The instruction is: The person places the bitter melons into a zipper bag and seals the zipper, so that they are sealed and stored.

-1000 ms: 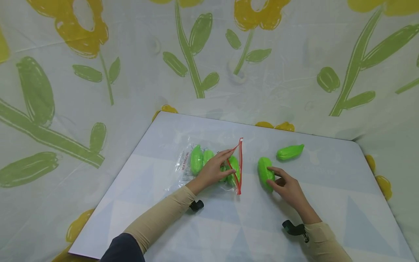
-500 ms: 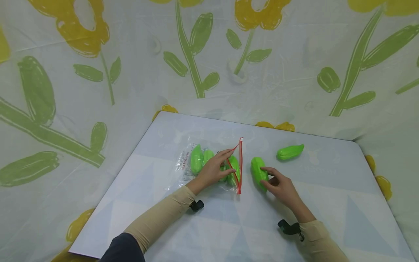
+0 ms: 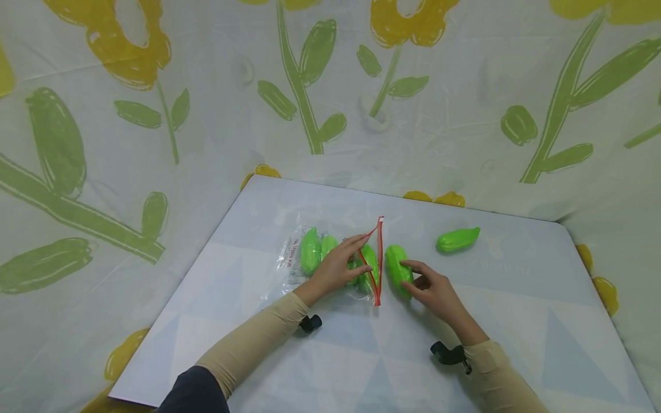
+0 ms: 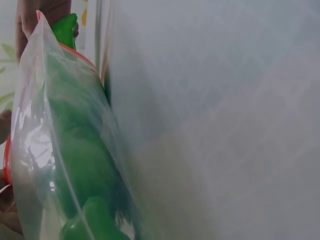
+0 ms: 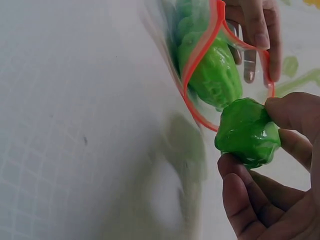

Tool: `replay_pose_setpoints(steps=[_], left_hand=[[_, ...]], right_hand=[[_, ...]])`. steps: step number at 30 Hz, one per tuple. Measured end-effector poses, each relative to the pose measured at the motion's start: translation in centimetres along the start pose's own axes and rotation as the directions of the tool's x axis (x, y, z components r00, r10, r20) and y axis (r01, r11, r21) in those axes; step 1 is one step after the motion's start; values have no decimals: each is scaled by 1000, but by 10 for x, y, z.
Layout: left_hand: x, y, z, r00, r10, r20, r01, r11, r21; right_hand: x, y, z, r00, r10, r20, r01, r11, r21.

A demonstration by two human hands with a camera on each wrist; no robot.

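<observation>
A clear zip bag (image 3: 289,252) with a red rim (image 3: 380,252) lies on the table, several bright green toy vegetables (image 3: 310,252) inside. My left hand (image 3: 335,268) grips the bag by its upper rim, and the mouth gapes toward the right. In the right wrist view, left fingers (image 5: 260,30) hold up the edge. My right hand (image 3: 436,292) pinches one green toy vegetable (image 3: 396,264), ridged and elongated, between thumb and fingers. It is just outside the mouth; in the right wrist view, its blunt end (image 5: 248,132) overlaps the rim.
Another green toy vegetable (image 3: 458,240) lies on the table (image 3: 516,321), behind and right of my right hand. A flower-printed curtain (image 3: 217,103) surrounds the table's back and sides. Black wrist cameras (image 3: 449,353) hang below both wrists.
My right hand has moved left with the toy vegetable, bringing it close to the bag's mouth. The left hand and the bag have stayed in place.
</observation>
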State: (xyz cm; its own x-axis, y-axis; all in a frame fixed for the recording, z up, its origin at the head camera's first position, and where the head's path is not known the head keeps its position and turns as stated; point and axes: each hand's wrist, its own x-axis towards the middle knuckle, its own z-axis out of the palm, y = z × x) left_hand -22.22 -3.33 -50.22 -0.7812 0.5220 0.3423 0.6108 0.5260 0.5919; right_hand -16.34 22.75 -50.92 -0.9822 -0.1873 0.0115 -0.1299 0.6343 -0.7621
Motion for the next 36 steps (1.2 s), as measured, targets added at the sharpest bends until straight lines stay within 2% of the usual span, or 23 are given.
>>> replay_pose_setpoints(steps=[14,30,36], left_hand=[[1,3,-1,1000,-2,-2,2,1000,7],[2,2,0,999,42,-28,-42,999,2],[1,4,-1,999,42,-34,-42,999,-10]], right_hand=[[7,-9,11,997,-27,74,26,999,22],[16,-23,18,983,-124,134,122,992,22],[21,-21,22,988,-93,127,93,996,7]])
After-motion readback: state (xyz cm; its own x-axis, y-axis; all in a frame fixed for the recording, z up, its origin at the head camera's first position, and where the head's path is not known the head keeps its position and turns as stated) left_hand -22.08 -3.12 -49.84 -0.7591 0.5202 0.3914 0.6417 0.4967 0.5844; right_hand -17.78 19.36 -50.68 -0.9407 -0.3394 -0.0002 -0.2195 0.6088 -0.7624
